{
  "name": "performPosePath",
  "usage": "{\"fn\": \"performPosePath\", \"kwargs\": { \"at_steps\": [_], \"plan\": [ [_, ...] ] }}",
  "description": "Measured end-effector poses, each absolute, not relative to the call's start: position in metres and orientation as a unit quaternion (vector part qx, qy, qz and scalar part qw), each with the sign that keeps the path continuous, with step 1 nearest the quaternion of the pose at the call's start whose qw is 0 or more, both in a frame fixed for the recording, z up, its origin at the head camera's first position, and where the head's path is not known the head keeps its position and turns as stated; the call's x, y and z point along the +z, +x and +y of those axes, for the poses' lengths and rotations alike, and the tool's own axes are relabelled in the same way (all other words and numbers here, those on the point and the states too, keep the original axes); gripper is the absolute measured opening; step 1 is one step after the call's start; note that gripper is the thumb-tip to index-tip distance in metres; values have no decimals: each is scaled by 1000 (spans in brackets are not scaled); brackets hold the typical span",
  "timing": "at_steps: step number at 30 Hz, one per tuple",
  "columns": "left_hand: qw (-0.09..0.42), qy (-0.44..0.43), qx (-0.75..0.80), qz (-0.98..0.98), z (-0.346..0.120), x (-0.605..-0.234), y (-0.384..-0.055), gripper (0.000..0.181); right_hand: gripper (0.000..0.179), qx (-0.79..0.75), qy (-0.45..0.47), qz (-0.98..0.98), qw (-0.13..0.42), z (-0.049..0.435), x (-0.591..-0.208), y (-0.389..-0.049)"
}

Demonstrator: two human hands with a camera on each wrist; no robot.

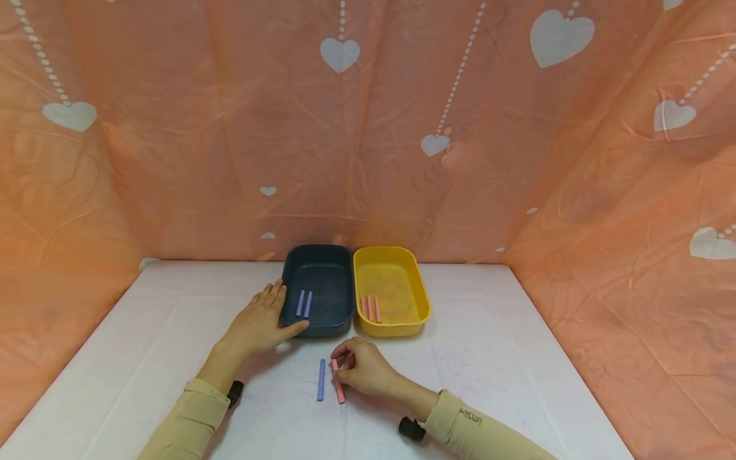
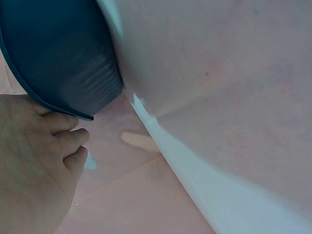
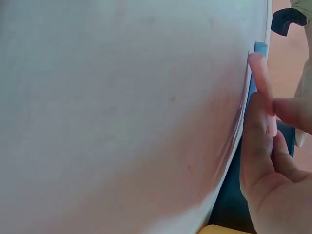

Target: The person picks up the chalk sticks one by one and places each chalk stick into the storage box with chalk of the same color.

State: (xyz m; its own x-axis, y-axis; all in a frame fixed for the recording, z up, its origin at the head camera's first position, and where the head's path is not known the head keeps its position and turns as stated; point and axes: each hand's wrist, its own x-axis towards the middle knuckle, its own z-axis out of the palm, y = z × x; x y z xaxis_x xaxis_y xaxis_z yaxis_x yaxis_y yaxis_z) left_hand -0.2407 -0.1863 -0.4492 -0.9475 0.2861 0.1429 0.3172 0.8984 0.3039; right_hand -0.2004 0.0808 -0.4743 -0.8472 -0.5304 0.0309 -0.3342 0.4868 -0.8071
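Note:
My right hand [image 1: 368, 369] pinches a pink chalk stick [image 1: 338, 386] between thumb and fingers, just over the white table. Left of it lies a blue-violet chalk stick [image 1: 321, 380]. In the right wrist view the pink stick [image 3: 262, 80] slants across the blue one [image 3: 260, 48]. My left hand [image 1: 260, 322] rests against the left side of the dark blue tray [image 1: 324, 331], with the thumb across its near rim. From the left wrist view, the fingers of the left hand [image 2: 36, 156] touch the tray's rim [image 2: 63, 111].
Two blue-violet sticks [image 1: 308, 305] lie inside the dark tray. A yellow tray [image 1: 397, 329] stands right beside it, with three pink sticks [image 1: 370, 308] in it. An orange curtain with white hearts [image 1: 391, 211] hangs behind the table [image 1: 477, 370] and along both sides.

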Motion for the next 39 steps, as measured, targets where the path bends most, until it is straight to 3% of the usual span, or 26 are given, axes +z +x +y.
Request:
{"fn": "performPosePath", "kwargs": {
  "at_steps": [20, 39],
  "plan": [
    [45, -156, -161, -974, -187, -451, -241, 108, 26, -488, -240, 830, 124, 83, -473, -197],
    [46, -158, -166, -972, -187, -450, -241, 108, 31, -535, -210, 817, 55, 98, -450, -211]
  ]
}}
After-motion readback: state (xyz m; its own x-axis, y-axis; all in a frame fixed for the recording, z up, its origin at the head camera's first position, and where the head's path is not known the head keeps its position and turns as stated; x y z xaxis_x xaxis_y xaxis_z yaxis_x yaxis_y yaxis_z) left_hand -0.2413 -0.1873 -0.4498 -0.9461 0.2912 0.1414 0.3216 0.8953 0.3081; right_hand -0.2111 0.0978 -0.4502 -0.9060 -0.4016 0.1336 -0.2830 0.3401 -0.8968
